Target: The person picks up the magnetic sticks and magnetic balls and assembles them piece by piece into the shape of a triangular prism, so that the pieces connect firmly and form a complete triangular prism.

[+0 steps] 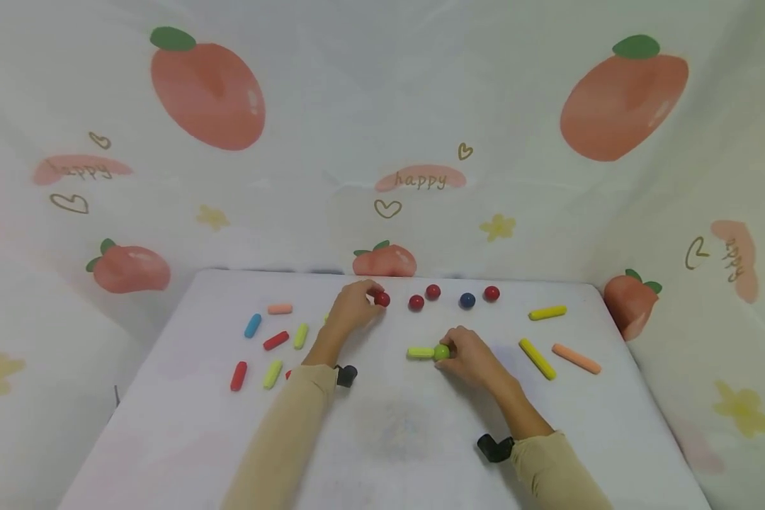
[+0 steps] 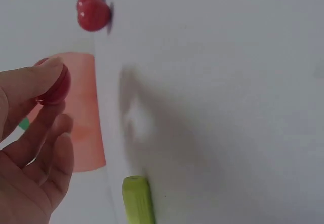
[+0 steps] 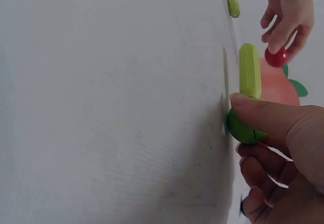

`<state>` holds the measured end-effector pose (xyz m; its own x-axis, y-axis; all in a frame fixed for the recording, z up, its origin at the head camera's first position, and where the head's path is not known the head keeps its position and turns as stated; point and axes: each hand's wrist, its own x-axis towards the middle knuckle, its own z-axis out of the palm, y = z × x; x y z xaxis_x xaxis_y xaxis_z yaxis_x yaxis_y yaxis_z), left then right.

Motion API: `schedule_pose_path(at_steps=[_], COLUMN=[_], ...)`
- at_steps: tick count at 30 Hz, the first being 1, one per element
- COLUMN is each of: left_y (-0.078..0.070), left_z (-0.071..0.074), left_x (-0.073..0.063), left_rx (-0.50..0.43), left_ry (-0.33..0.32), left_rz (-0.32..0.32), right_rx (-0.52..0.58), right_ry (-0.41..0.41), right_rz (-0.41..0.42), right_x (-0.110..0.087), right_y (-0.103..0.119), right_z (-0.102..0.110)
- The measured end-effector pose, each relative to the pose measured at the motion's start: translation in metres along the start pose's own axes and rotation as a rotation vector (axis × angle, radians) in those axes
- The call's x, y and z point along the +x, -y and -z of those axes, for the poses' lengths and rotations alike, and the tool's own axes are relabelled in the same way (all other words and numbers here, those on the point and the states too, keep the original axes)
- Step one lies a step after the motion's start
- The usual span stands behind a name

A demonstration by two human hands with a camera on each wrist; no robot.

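Observation:
My left hand [image 1: 353,306] pinches a glossy red ball [image 1: 383,299] between thumb and fingers near the back of the table. In the left wrist view this red ball [image 2: 54,84] shows partly behind the thumb, over the table's far edge. My right hand [image 1: 470,356] grips a green ball [image 1: 443,352] between thumb and fingertips. A short light-green stick [image 1: 420,353] extends leftward from that ball, end against it. The right wrist view shows the light-green stick [image 3: 249,72] in line with the green ball [image 3: 240,126], which the thumb partly covers.
Toward the back stand a red ball [image 1: 416,302], a blue ball [image 1: 467,300] and two more red ones. Short sticks lie at left, among them a blue stick [image 1: 252,326] and a red stick [image 1: 239,376]. Longer yellow sticks [image 1: 537,358] and an orange stick [image 1: 576,359] lie right.

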<state>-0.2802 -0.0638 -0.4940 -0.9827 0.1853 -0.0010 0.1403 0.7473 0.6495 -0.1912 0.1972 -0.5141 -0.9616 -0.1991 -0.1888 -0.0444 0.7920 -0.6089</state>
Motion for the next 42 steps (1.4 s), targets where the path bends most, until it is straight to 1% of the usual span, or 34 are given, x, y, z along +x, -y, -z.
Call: schedule_pose_path(at_steps=[2,4,6,9,12,15,18,23,25,28,32,34,37,39,42], left_y=[0.000,-0.001,-0.003,-0.006,-0.008,-0.008,-0.009,-0.011,-0.013,-0.016,-0.017,-0.015,-0.008,-0.001,0.013], left_z=[-0.001,-0.004,-0.007,-0.013,-0.019,-0.026,-0.033,-0.040,-0.040,-0.039,-0.037,-0.032,-0.019,-0.007,0.011], left_x=[-0.013,-0.028,-0.042,-0.060,-0.073,-0.080,-0.083,-0.084,-0.085,-0.086,-0.085,-0.085,-0.080,-0.075,-0.065], left_rx=[-0.019,-0.049,-0.080,-0.115,-0.140,-0.151,-0.160,-0.171,-0.173,-0.170,-0.152,-0.138,-0.121,-0.112,-0.079], left_ry=[0.023,0.059,0.095,0.118,0.112,0.117,0.124,0.112,0.108,0.114,0.138,0.150,0.151,0.130,0.073], left_rz=[0.005,0.028,0.061,0.109,0.119,0.103,0.092,0.069,0.059,0.060,0.073,0.084,0.117,0.141,0.157], right_rx=[-0.012,-0.018,-0.021,-0.029,-0.041,-0.050,-0.059,-0.074,-0.078,-0.080,-0.092,-0.098,-0.096,-0.097,-0.099], right_ry=[-0.003,-0.013,-0.022,-0.030,-0.032,-0.037,-0.038,-0.039,-0.039,-0.039,-0.046,-0.049,-0.051,-0.050,-0.051], right_rz=[0.003,0.010,0.016,0.026,0.015,0.002,0.000,0.004,0.005,0.008,0.028,0.041,0.052,0.060,0.054], right_x=[-0.001,-0.002,-0.002,-0.003,-0.002,-0.002,-0.002,-0.002,-0.003,-0.004,-0.004,-0.004,-0.004,-0.004,-0.004], right_y=[-0.001,-0.001,-0.002,-0.001,0.000,0.001,0.002,0.004,0.006,0.007,0.007,0.007,0.008,0.008,0.008], right_z=[-0.001,-0.002,-0.003,-0.004,-0.004,-0.005,-0.004,-0.004,-0.004,-0.005,-0.004,-0.004,-0.004,-0.004,-0.005])
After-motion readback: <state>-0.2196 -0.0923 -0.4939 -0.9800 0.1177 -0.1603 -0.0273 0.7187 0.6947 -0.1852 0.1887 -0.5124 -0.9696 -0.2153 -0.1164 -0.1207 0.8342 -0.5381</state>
